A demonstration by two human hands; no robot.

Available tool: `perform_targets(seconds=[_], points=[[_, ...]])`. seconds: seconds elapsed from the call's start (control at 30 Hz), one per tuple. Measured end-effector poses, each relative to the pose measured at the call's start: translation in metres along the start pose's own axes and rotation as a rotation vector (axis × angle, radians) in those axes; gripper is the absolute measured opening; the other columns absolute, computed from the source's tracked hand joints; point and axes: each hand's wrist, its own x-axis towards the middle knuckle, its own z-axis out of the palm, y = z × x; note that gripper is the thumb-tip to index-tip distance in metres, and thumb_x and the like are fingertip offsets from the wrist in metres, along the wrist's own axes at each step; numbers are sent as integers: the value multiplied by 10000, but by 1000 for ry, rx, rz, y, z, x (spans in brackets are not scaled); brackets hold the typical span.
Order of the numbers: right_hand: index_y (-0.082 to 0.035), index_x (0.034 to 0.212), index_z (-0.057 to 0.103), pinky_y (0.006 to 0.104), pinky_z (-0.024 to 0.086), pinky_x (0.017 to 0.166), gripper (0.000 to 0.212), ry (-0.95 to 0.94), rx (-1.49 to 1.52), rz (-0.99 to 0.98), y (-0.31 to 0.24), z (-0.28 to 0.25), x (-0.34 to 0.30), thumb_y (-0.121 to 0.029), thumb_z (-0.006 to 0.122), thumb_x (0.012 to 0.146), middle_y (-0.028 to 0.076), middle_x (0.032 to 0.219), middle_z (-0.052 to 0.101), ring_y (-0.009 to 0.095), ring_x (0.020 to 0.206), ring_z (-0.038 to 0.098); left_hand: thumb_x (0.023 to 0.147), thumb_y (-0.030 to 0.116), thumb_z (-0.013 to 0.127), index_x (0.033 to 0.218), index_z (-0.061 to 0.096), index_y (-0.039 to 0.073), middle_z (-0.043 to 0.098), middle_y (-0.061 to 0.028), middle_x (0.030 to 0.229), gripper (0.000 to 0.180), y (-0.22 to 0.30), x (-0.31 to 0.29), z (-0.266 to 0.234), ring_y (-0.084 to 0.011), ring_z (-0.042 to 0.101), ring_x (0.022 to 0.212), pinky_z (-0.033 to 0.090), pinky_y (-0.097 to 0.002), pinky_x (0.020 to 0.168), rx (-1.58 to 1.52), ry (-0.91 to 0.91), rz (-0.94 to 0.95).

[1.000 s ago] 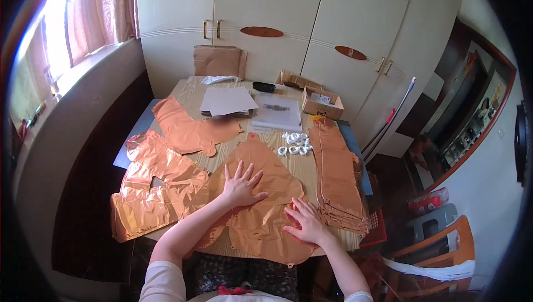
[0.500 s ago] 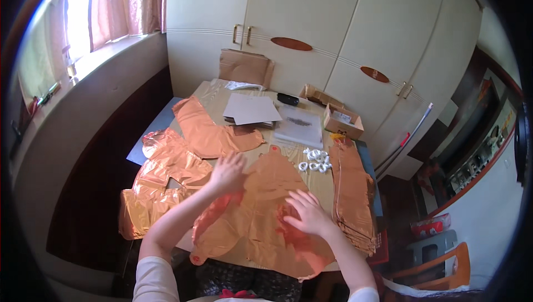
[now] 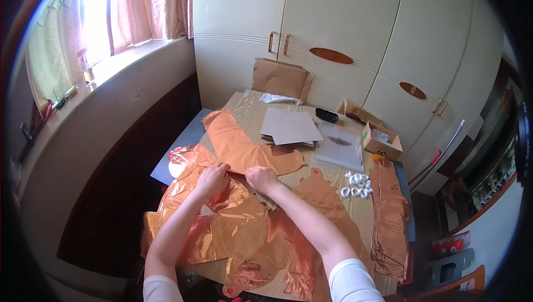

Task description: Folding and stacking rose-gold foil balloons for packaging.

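Flat, uninflated copper-orange foil balloons overlap across the table. My left hand (image 3: 214,179) is closed, fingers pinched on the edge of a shiny crumpled foil balloon (image 3: 244,219). Level with it and slightly to the right, my right hand (image 3: 262,180) is also closed at the foil's upper edge. Just beyond both hands lies a smoother, curved foil balloon (image 3: 236,144), close against the fingers. Under my right forearm, another foil balloon (image 3: 327,202) is spread toward the near edge. My fingertips are partly hidden by the hands themselves.
A folded stack of foil balloons (image 3: 388,219) lies along the right edge, beside white ribbon rolls (image 3: 358,185). Farther back are grey card sheets (image 3: 288,125), a clear plastic packet (image 3: 338,146), a small open box (image 3: 383,140), a black object (image 3: 326,115) and folded cardboard (image 3: 280,79).
Both hands have moved left and away from me, from the middle balloon to the shiny one, and have closed on its edge. The shiny foil now lies partly over the middle balloon. The view has shifted.
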Motion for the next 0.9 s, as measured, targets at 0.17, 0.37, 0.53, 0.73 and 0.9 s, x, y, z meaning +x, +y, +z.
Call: perform_targets(seconds=[0.17, 0.37, 0.53, 0.73, 0.9], points=[[-182, 910, 745, 424, 548, 733, 183, -65, 225, 331, -4, -22, 12, -294, 608, 861, 80, 877, 718, 288, 822, 688, 790, 163, 656, 1079, 637, 48, 644, -149, 1062, 311, 2, 1, -4, -341, 619, 1012, 494, -434, 873, -62, 103, 38], [-149, 912, 744, 380, 528, 677, 215, -78, 418, 512, 0, -29, 16, -331, 702, 805, 89, 799, 715, 242, 739, 690, 770, 148, 670, 990, 689, 109, 626, -84, 1026, 223, 2, 10, -4, -291, 601, 1011, 479, -412, 869, -19, 139, 155], [-142, 896, 741, 381, 517, 674, 224, 20, 607, 565, 9, -19, 16, -350, 705, 822, 100, 779, 708, 253, 726, 685, 758, 176, 678, 840, 713, 127, 601, -35, 988, 102, -11, 8, 9, -224, 563, 1033, 444, -378, 845, 94, 213, 253], [-124, 916, 723, 394, 522, 694, 239, 50, 639, 572, 19, -6, 13, -349, 694, 841, 100, 794, 710, 267, 757, 691, 766, 174, 671, 917, 701, 119, 602, -63, 996, 164, 2, 11, 7, -264, 573, 1016, 447, -405, 841, 50, 216, 207], [-99, 925, 692, 387, 518, 700, 231, 83, 626, 574, 16, -3, 15, -317, 694, 848, 96, 846, 711, 256, 787, 689, 758, 117, 670, 971, 703, 102, 623, -95, 1030, 217, -6, 23, 16, -302, 585, 987, 482, -411, 848, -78, 318, 272]])
